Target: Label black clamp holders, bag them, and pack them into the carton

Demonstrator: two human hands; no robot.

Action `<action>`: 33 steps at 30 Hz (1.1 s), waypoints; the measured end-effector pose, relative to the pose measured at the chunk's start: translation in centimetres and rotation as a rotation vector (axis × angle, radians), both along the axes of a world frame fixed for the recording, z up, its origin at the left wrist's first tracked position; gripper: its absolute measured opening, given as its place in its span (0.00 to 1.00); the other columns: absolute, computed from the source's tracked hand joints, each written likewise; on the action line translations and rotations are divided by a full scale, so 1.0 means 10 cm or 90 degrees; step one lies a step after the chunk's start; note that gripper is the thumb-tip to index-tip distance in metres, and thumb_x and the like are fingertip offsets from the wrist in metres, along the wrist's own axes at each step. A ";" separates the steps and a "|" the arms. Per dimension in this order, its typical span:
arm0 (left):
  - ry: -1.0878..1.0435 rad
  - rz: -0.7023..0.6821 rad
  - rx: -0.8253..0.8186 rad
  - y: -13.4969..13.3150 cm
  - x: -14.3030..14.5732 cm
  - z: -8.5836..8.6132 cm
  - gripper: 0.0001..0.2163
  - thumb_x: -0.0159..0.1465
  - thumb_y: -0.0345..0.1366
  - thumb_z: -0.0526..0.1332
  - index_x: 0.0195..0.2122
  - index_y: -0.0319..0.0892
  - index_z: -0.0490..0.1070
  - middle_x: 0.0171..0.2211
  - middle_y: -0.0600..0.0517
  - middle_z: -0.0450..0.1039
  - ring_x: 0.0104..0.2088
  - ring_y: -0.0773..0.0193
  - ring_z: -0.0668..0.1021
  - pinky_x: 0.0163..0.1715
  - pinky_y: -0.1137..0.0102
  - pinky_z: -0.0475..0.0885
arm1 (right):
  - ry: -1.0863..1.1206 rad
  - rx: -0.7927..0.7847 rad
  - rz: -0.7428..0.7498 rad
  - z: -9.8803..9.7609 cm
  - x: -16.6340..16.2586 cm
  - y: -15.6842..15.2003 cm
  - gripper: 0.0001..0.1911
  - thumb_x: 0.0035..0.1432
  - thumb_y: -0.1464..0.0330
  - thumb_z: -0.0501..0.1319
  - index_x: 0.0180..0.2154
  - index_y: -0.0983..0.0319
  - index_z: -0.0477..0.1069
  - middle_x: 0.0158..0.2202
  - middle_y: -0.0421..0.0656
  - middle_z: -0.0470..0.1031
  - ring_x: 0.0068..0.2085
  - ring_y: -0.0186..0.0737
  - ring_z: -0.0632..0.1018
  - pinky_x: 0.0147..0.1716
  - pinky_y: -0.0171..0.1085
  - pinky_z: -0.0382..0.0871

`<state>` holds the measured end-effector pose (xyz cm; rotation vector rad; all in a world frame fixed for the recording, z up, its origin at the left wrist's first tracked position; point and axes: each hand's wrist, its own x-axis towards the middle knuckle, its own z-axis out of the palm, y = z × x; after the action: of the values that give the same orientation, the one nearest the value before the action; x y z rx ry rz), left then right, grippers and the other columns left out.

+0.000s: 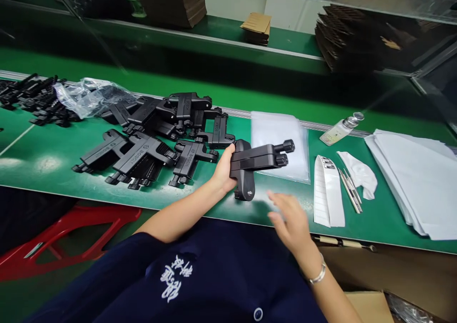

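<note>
My left hand (224,170) is closed around one end of a black plastic T-shaped bracket (255,158), held up over the bench's front part. Two knobbed prongs on the bracket point to the right. My right hand (291,218), slightly blurred, hovers to the right of the bracket with fingers apart and nothing in it. Left of the held piece lies a pile of similar black brackets (143,154), some marked BOSCH. Behind the bracket is a stack of clear plastic bags (282,127), partly covered by it.
On the right are a bottle (341,128), a white label strip (328,192), pen-like tools (350,190), a white cloth piece (360,175) and white sheets (417,180). Crumpled plastic (93,94) lies at left by small black parts (43,96). A red stool (71,237) stands below.
</note>
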<state>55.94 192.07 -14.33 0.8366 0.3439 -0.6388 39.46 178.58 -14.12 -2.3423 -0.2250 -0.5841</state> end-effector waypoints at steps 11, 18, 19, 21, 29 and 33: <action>0.030 -0.043 -0.058 -0.08 -0.07 0.09 0.16 0.59 0.48 0.63 0.33 0.38 0.73 0.23 0.52 0.76 0.26 0.61 0.79 0.32 0.68 0.76 | 0.054 0.343 -0.104 0.06 0.03 -0.05 0.32 0.63 0.56 0.58 0.65 0.54 0.52 0.55 0.51 0.69 0.50 0.47 0.76 0.46 0.49 0.75; -0.053 0.011 -0.029 -0.27 -0.19 0.15 0.17 0.57 0.49 0.65 0.36 0.39 0.73 0.27 0.53 0.77 0.29 0.63 0.80 0.34 0.71 0.75 | 0.237 0.600 -0.017 0.00 0.19 0.32 0.35 0.58 0.48 0.60 0.62 0.55 0.57 0.61 0.50 0.63 0.58 0.50 0.70 0.52 0.48 0.72; -0.054 0.013 -0.028 -0.27 -0.17 0.16 0.17 0.58 0.49 0.64 0.36 0.39 0.73 0.27 0.53 0.77 0.30 0.63 0.80 0.34 0.71 0.75 | 0.278 0.601 0.002 -0.01 0.18 0.36 0.35 0.57 0.49 0.61 0.61 0.55 0.57 0.60 0.50 0.64 0.57 0.49 0.71 0.51 0.48 0.73; -0.038 0.003 -0.030 -0.26 -0.13 0.20 0.17 0.60 0.50 0.62 0.36 0.39 0.73 0.27 0.52 0.77 0.29 0.63 0.80 0.33 0.70 0.75 | 0.399 0.533 0.060 -0.04 0.13 0.38 0.35 0.55 0.53 0.65 0.61 0.54 0.59 0.57 0.49 0.68 0.55 0.49 0.73 0.49 0.49 0.74; -0.054 -0.040 -0.020 -0.18 -0.01 0.19 0.18 0.62 0.52 0.58 0.32 0.40 0.72 0.24 0.52 0.76 0.28 0.60 0.80 0.33 0.67 0.76 | 0.230 0.510 -0.002 0.11 -0.02 0.00 0.38 0.58 0.58 0.64 0.65 0.52 0.51 0.55 0.49 0.70 0.47 0.42 0.77 0.51 0.48 0.72; -0.228 -0.112 0.054 -0.17 -0.12 0.15 0.20 0.58 0.53 0.63 0.35 0.39 0.73 0.37 0.48 0.79 0.45 0.54 0.79 0.46 0.64 0.74 | 0.111 0.614 -0.135 0.19 0.03 -0.16 0.40 0.52 0.54 0.68 0.62 0.56 0.59 0.54 0.49 0.71 0.47 0.46 0.77 0.36 0.39 0.79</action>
<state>54.74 190.38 -12.83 1.0502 -0.0283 -0.6255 39.78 176.94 -12.24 -1.4611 0.3309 -0.4392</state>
